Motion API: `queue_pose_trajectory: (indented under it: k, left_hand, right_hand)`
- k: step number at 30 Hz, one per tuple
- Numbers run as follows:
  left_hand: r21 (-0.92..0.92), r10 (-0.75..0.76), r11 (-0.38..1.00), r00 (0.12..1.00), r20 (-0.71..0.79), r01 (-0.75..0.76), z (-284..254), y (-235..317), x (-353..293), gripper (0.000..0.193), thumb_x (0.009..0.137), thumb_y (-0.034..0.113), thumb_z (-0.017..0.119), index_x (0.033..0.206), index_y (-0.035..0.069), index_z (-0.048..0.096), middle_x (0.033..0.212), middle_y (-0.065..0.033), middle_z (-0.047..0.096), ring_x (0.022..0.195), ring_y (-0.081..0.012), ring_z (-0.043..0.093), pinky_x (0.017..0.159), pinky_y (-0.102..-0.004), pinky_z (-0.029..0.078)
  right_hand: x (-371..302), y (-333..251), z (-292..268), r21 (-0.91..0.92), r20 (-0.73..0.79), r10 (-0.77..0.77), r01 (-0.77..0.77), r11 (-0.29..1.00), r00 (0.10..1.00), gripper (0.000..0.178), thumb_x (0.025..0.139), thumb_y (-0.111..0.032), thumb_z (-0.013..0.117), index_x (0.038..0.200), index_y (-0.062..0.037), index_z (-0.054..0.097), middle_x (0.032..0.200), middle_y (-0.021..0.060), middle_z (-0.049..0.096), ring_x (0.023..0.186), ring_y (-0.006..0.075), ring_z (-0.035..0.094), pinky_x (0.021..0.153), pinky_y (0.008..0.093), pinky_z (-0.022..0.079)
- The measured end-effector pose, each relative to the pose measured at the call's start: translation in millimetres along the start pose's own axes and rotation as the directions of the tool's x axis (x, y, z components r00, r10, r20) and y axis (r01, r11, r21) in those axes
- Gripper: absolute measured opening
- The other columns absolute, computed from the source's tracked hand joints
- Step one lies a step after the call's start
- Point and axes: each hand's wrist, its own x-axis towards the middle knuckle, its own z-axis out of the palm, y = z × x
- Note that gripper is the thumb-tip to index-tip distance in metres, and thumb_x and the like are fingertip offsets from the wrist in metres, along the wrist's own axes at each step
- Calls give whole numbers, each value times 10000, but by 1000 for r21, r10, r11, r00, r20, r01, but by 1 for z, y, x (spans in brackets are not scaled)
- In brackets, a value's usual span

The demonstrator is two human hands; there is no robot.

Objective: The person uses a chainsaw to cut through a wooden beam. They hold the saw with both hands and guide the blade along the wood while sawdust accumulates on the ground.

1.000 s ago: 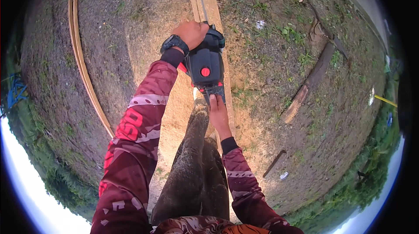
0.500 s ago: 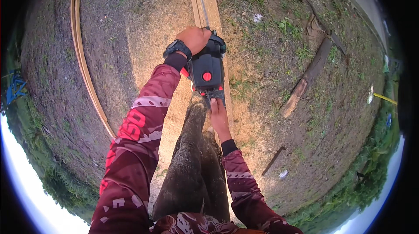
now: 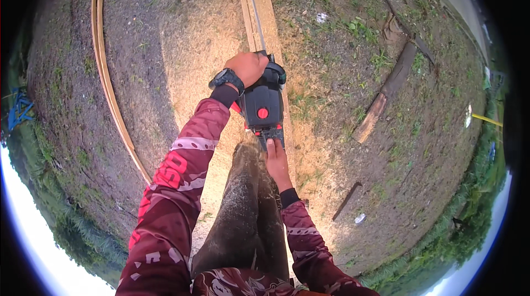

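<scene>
Chainsaw [image 3: 263, 97] is held over the plank [image 3: 269, 20], its bar [image 3: 254, 9] aimed lengthwise away, front handle [image 3: 277, 69] wrapped by the left hand [image 3: 247, 68] (nearer the bar!), rear handle [image 3: 276, 133] gripped by the right hand [image 3: 278, 164].

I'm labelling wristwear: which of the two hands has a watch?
The left hand, at the front of the chainsaw, has the black watch; the right hand, at the rear, shows none.
</scene>
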Motion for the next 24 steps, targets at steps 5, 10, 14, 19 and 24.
queue_pose_trajectory:
  k: [5,10,14,19,24]
  left_hand:
    - [2,-1,1000,1000,-14,1,-19,-12,23,445,978,384,410,919,50,698,897,-229,707,837,-446,674,765,-547,531]
    - [212,278,946,948,-153,-243,-35,-55,88,280,949,262,470,888,40,629,827,-264,662,775,-474,649,688,-559,522]
    - [308,313,916,939,-144,-258,-47,-83,148,172,937,192,474,939,57,580,830,-266,657,778,-478,648,689,-562,528]
    - [396,397,869,895,-202,-296,-63,-111,190,161,937,187,480,967,58,571,825,-272,659,790,-473,660,684,-558,530]
    - [372,378,884,903,-205,-285,-66,-112,197,174,930,193,486,997,86,607,829,-275,664,786,-469,667,687,-555,542]
  right_hand:
    - [20,-20,14,-73,-42,-85,82,994,996,399,1075,-404,456,1141,-32,584,811,16,545,667,98,480,612,267,430]
    - [68,-89,30,-122,8,-63,63,990,998,482,1056,-473,403,1085,-15,549,935,317,627,914,536,582,766,558,437]
    - [117,-111,41,-160,-42,-131,123,979,990,521,1054,-481,429,1079,14,590,726,124,561,625,233,535,607,386,433]
    - [140,-147,54,-211,-11,-131,126,969,991,527,1048,-500,396,1092,-9,582,1011,336,639,983,546,574,829,579,431]
    - [143,-149,55,-229,-31,-194,182,956,980,545,1049,-500,406,1094,12,586,913,267,620,838,433,578,753,500,443]
